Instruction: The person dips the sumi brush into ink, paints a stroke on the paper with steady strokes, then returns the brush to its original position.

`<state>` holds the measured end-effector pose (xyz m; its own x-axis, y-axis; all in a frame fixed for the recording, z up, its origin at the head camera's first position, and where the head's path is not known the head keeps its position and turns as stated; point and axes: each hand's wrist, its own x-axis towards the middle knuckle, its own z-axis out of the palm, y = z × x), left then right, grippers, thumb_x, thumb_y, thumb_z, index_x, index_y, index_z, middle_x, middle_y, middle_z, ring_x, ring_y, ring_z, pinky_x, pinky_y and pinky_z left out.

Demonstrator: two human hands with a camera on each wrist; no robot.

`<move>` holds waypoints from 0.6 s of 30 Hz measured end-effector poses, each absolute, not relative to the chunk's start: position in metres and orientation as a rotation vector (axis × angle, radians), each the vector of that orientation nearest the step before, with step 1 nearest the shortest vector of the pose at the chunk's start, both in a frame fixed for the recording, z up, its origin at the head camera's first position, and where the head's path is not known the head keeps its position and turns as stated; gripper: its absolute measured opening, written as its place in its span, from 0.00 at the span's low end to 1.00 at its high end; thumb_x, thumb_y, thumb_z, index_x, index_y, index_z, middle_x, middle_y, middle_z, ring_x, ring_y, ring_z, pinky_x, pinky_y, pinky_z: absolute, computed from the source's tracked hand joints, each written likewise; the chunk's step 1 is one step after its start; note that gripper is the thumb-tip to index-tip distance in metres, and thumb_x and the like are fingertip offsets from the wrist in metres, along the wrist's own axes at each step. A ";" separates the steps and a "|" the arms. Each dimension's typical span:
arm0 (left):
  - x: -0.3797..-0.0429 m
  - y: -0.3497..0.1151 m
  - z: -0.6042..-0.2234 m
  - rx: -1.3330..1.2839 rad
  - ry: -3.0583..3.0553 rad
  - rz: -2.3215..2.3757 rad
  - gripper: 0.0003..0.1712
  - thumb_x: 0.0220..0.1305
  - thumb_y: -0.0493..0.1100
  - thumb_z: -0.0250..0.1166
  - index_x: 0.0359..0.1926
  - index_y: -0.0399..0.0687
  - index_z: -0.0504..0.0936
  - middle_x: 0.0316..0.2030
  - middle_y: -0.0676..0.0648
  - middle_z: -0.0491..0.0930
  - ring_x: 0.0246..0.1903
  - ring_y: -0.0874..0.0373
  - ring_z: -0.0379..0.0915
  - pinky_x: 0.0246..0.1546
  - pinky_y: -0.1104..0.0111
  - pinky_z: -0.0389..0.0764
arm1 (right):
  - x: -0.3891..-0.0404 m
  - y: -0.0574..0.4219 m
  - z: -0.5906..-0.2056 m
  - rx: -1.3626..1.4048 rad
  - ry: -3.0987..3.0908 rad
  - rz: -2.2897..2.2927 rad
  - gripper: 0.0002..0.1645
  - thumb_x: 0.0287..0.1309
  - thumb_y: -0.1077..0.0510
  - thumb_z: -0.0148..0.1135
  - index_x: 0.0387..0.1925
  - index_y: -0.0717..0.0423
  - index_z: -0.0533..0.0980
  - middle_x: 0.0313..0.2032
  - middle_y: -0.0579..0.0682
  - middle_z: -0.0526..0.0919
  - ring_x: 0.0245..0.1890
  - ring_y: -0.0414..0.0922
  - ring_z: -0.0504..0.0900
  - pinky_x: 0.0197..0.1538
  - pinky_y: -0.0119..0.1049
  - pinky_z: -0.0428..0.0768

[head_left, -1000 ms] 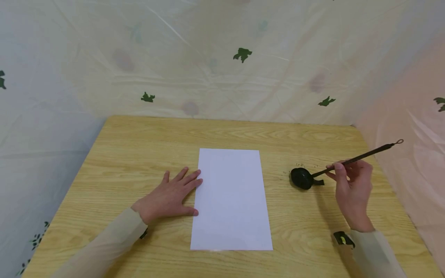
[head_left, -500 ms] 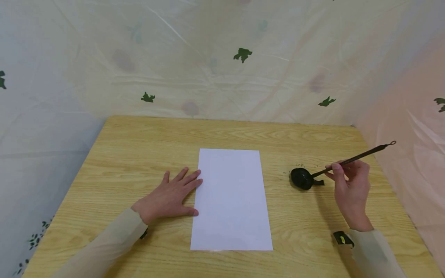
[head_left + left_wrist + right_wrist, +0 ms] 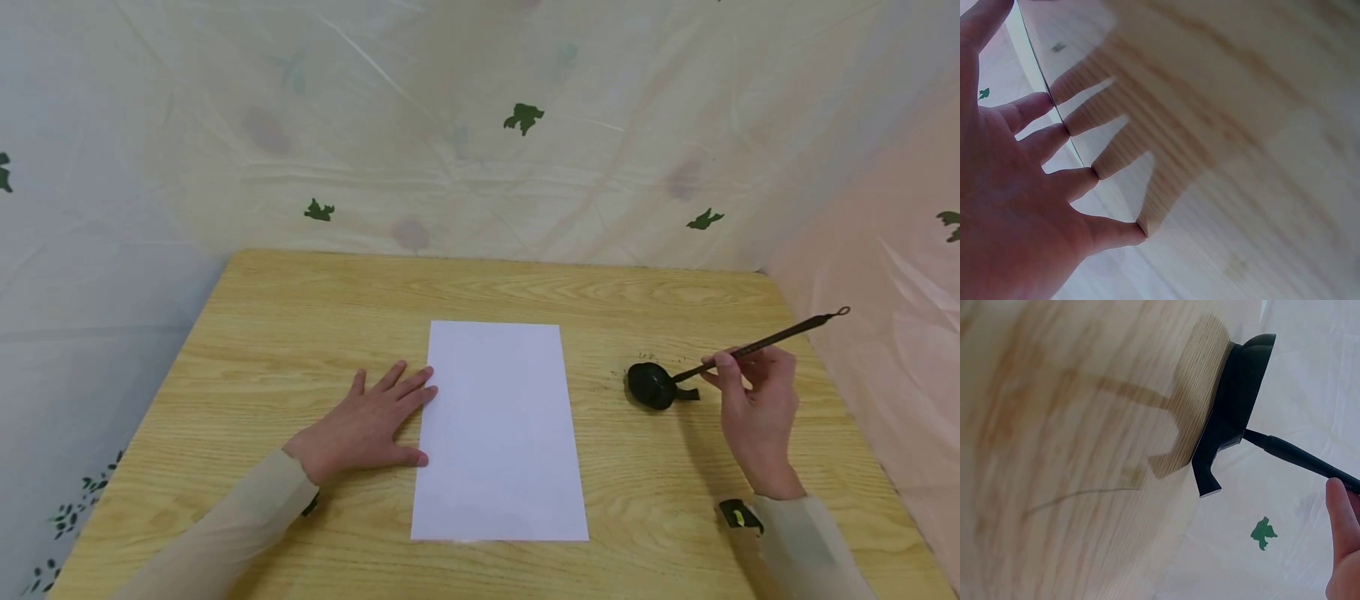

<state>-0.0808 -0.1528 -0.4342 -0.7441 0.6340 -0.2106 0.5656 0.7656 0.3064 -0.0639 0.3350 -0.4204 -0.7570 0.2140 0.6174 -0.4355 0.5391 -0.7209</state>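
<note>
Quietly, at a wood-grain table (image 3: 300, 317), a person in pale sleeves works with a calligraphy brush in the head view. The left hand (image 3: 363, 429) lies flat with its fingers fanned wide, the index fingertip and thumb tip over the left edge of a white sheet of paper (image 3: 498, 433). To the right of the paper, well apart from it, sits a black ink dish (image 3: 651, 386) with a short handle. The right hand (image 3: 761, 417) pinches the calligraphy brush (image 3: 783, 335), which slants down into the dish, its hanging loop raised to the right. Green bird shapes (image 3: 522, 118) mark the pale curtain (image 3: 450, 167) behind.

From the left wrist, the palm faces the lens, spread fingers meeting their reflections on the glossy tabletop.

From the right wrist, thumb and finger hold the dark shaft, its lower end hidden by the dish's rim; whether the bristles touch the bottom cannot be told.
</note>
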 end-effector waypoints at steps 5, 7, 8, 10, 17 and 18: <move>-0.081 -0.153 -0.434 0.928 2.664 0.316 0.55 0.62 0.72 0.67 0.80 0.50 0.61 0.82 0.48 0.49 0.81 0.39 0.37 0.66 0.24 0.46 | -0.063 0.336 -0.421 0.167 -2.122 1.204 0.21 0.71 0.74 0.54 0.59 0.79 0.61 0.43 0.36 0.80 0.43 0.31 0.85 0.47 0.22 0.80; -0.081 -0.153 -0.435 0.929 2.665 0.319 0.55 0.62 0.72 0.67 0.80 0.50 0.62 0.82 0.48 0.49 0.81 0.39 0.37 0.66 0.24 0.46 | -0.063 0.336 -0.421 0.170 -2.119 1.206 0.21 0.71 0.74 0.54 0.59 0.80 0.61 0.43 0.37 0.80 0.43 0.31 0.85 0.47 0.22 0.81; -0.081 -0.153 -0.435 0.928 2.663 0.320 0.55 0.62 0.72 0.67 0.80 0.50 0.61 0.82 0.49 0.49 0.81 0.39 0.37 0.66 0.24 0.46 | -0.063 0.336 -0.421 0.171 -2.116 1.208 0.21 0.71 0.74 0.54 0.59 0.80 0.61 0.44 0.37 0.80 0.43 0.31 0.85 0.47 0.23 0.81; -0.081 -0.153 -0.435 0.928 2.663 0.324 0.55 0.61 0.72 0.67 0.80 0.50 0.61 0.82 0.49 0.49 0.81 0.39 0.37 0.66 0.24 0.46 | -0.063 0.336 -0.420 0.177 -2.104 1.218 0.21 0.71 0.75 0.54 0.59 0.81 0.60 0.44 0.38 0.80 0.43 0.31 0.85 0.47 0.23 0.81; -0.082 -0.153 -0.436 0.932 2.668 0.317 0.55 0.62 0.73 0.67 0.80 0.50 0.61 0.82 0.48 0.49 0.81 0.39 0.37 0.66 0.24 0.46 | -0.062 0.336 -0.417 0.189 -2.048 1.272 0.21 0.70 0.76 0.53 0.58 0.85 0.59 0.44 0.43 0.79 0.42 0.34 0.86 0.47 0.24 0.81; -0.082 -0.153 -0.436 0.933 2.669 0.312 0.55 0.62 0.73 0.67 0.80 0.51 0.61 0.82 0.48 0.49 0.80 0.39 0.37 0.66 0.24 0.46 | -0.062 0.336 -0.416 0.197 -2.037 1.280 0.20 0.70 0.77 0.53 0.58 0.85 0.59 0.44 0.44 0.79 0.42 0.34 0.86 0.48 0.25 0.82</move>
<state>-0.0817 -0.1526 -0.4359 -0.7456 0.6341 -0.2048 0.5698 0.7661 0.2974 -0.0619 0.3356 -0.4160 -0.7349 0.2321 0.6372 -0.4733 0.4975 -0.7270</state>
